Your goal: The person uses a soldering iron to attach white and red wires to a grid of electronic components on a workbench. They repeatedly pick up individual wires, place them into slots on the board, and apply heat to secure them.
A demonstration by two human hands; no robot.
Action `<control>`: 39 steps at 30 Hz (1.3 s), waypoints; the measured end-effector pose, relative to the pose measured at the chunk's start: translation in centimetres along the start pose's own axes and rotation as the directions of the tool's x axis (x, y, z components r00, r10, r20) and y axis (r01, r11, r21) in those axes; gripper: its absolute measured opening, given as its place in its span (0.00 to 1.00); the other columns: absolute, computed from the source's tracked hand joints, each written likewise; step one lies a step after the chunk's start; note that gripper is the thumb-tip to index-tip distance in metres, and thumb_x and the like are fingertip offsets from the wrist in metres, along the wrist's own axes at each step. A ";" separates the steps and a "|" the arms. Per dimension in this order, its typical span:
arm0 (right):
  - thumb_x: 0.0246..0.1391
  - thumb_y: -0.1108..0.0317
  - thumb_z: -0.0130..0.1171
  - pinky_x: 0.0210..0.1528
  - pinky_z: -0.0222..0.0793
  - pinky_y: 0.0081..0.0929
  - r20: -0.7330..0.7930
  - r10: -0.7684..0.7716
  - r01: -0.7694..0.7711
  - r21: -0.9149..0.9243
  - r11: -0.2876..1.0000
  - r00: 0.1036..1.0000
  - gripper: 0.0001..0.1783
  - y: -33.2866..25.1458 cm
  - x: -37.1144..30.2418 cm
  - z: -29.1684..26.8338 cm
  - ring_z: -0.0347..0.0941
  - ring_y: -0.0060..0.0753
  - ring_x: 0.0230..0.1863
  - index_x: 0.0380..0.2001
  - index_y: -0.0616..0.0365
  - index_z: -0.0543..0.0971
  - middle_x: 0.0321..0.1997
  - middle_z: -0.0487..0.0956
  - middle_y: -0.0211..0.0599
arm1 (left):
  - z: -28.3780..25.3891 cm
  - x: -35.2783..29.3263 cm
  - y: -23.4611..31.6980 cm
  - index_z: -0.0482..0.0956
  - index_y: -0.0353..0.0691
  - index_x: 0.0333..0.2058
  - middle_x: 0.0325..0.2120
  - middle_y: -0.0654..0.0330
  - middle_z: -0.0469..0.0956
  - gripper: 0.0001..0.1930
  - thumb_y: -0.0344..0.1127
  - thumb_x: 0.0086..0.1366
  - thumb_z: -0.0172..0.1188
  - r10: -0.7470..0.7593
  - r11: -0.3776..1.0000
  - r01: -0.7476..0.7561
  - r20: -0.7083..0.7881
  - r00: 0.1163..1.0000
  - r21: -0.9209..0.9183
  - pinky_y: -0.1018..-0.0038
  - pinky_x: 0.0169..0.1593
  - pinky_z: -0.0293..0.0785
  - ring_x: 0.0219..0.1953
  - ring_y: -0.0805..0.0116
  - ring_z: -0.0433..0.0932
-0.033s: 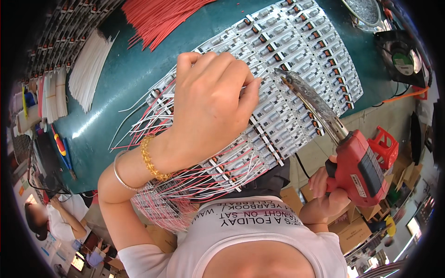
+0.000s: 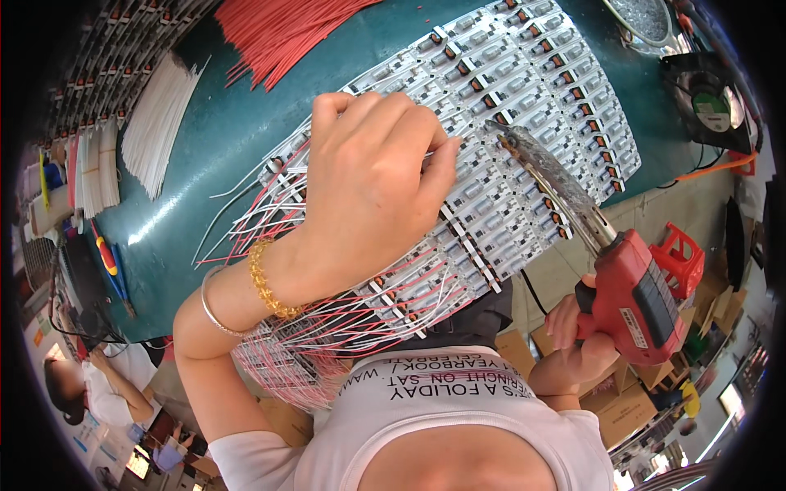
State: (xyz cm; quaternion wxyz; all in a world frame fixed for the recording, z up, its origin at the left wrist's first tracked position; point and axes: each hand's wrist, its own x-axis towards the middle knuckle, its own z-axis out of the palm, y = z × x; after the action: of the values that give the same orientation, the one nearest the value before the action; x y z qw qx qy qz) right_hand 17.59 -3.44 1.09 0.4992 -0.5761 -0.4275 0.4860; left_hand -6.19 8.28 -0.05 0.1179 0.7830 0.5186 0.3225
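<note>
My left hand is over a large panel of small circuit boards, its fingers bent into a pinch. Whatever lies between those fingertips is hidden behind the hand. Wrapped round the handle of a red soldering gun, my right hand is low at the right. The gun's long dark tip reaches up and left over the boards, just right of my left fingers; whether it touches them I cannot tell. Red and white wires trail from the panel's left side, under and around my left wrist.
Bundles of red wires and white wires lie on the green table. Pliers are at its left edge. A round dish and black fan stand far right. Beyond are a red stool and another person.
</note>
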 end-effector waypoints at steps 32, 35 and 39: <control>0.50 0.33 0.57 0.14 0.56 0.17 -0.012 -0.011 0.011 0.017 1.000 1.000 0.49 0.7 -1.2 -1.4 0.57 0.18 0.08 0.52 0.74 0.64 0.09 0.63 0.23 | 0.4 -0.4 0.8 0.77 0.41 0.22 0.21 0.65 0.73 0.07 0.26 0.49 0.68 0.057 0.996 -0.057 -0.010 0.998 0.062 0.69 0.39 0.59 0.28 0.65 0.69; 0.49 0.33 0.57 0.14 0.56 0.17 -0.026 -0.004 0.005 0.045 0.999 1.000 0.49 0.4 -1.2 -1.3 0.57 0.18 0.08 0.52 0.74 0.64 0.09 0.63 0.23 | 0.6 -0.5 0.3 0.78 0.40 0.22 0.24 0.64 0.74 0.06 0.25 0.47 0.68 0.121 0.992 -0.117 -0.083 0.989 0.054 0.70 0.37 0.61 0.29 0.64 0.69; 0.48 0.32 0.57 0.15 0.57 0.18 -0.076 -0.011 0.012 0.019 1.000 0.997 0.50 0.1 -1.3 -1.2 0.58 0.18 0.09 0.52 0.74 0.64 0.09 0.64 0.23 | -0.3 -0.2 1.0 0.79 0.40 0.22 0.27 0.63 0.75 0.07 0.24 0.45 0.68 0.134 0.991 -0.135 -0.047 0.990 -0.006 0.70 0.37 0.62 0.30 0.64 0.70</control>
State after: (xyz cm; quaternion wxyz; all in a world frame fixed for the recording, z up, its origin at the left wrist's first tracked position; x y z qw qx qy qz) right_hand 18.59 -4.95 1.25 0.5234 -0.5868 -0.4067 0.4651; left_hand -5.70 7.60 0.60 0.0874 0.8080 0.4657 0.3502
